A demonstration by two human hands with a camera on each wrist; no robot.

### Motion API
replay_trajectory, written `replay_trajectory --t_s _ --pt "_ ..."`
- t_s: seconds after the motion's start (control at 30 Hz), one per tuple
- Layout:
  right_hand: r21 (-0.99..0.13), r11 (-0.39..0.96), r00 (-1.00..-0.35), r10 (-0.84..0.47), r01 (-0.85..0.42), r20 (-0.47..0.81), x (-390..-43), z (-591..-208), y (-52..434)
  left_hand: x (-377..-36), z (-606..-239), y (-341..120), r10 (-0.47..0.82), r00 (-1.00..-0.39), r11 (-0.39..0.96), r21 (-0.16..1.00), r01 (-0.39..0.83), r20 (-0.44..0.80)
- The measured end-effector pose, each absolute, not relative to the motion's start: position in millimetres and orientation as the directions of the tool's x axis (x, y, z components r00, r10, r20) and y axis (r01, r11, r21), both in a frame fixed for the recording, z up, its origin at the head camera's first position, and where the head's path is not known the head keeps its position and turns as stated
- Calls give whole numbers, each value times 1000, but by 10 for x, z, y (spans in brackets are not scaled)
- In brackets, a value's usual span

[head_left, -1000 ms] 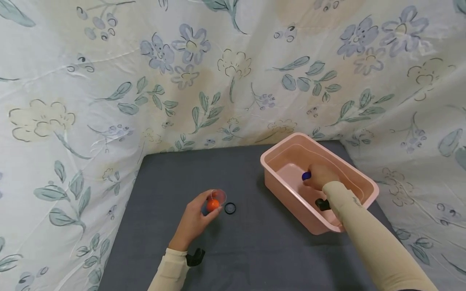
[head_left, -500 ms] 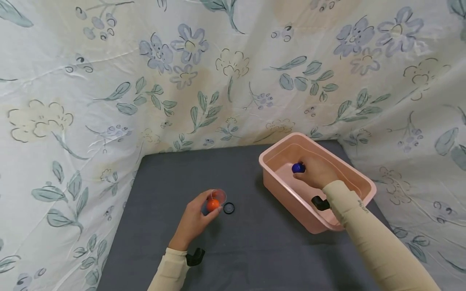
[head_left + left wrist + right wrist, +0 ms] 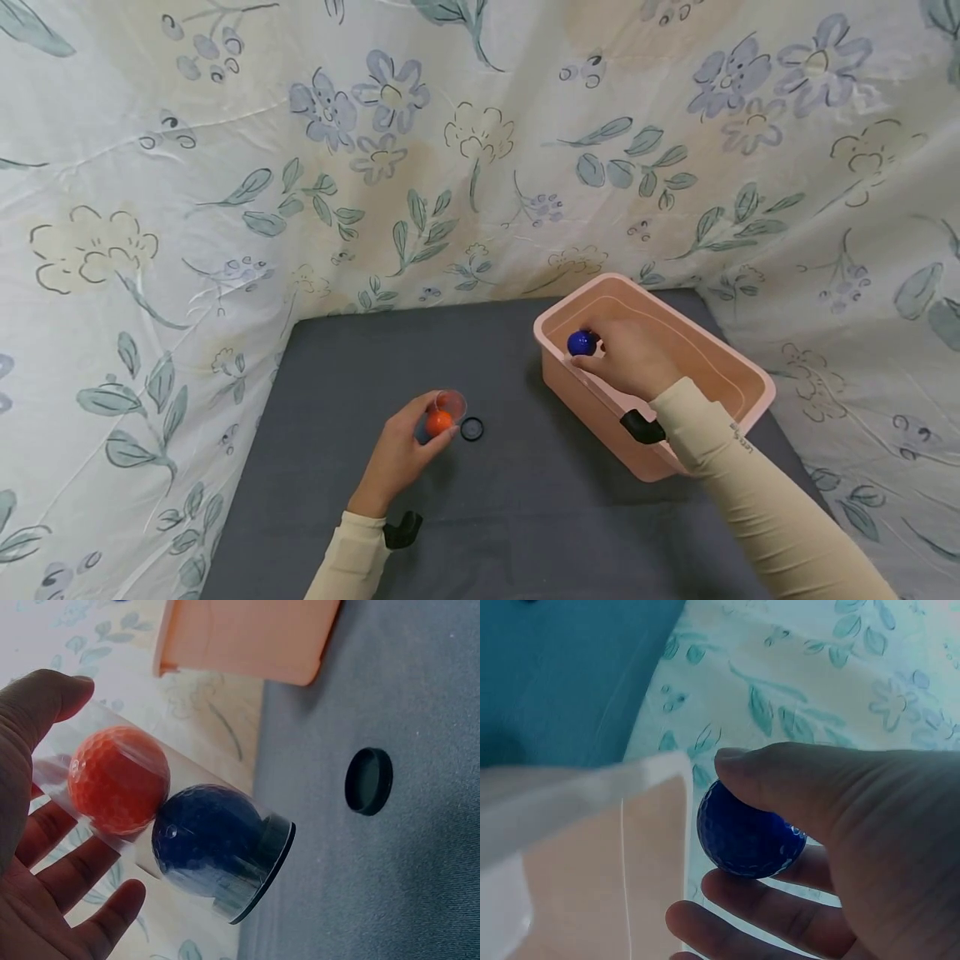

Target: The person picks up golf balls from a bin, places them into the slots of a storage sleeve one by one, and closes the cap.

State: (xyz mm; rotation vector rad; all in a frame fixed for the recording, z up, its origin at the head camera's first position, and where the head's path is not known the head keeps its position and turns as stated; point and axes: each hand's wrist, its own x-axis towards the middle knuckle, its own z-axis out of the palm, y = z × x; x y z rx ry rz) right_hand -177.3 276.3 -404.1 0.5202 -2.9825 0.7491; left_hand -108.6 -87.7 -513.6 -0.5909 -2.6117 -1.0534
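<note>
Over the tube-side rim of the pink plastic bin (image 3: 592,412), we find a glossy blue golf ball (image 3: 742,836) pinched between thumb and fingers of the right hand (image 3: 633,354); its height against the rim we cannot tell. Left hand (image 3: 402,450) curled round the upper part of a clear tube (image 3: 184,769), which holds an orange golf ball (image 3: 116,780) above a dark-blue golf ball (image 3: 202,832), the two touching. Black base (image 3: 266,859) closes the lower end; a loose black cap (image 3: 367,781) lies on the gray cloth (image 3: 510,500) just beside. Handling, our judgement: golf ball hard, fairly weighty for its bulk, its shiny dimpled skin apt to slip or roll; we would pinch it across its widest part, underside left free. Tube light, thin-walled, smooth; a hard squeeze could dent it, so we would grip gently round the wall, mouth uncovered
</note>
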Motion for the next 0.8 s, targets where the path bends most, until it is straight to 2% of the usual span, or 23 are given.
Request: replay_trajectory --t_s 0.2,0.43,0.8 --pt "-505 783 -927 -360 -363 109 -1722 -4058 2597 -1084 -5150 -879 273 -888 647 612 454 370" --pt "-587 741 -934 -349 -325 75 -1652 -4044 2366 -1097 -5159 -886 273 -890 644 618 450 364" --pt "-723 610 -921 -378 -325 95 -1577 -4123 2095 -1089 -5157 -879 268 -889 648 612 452 372"
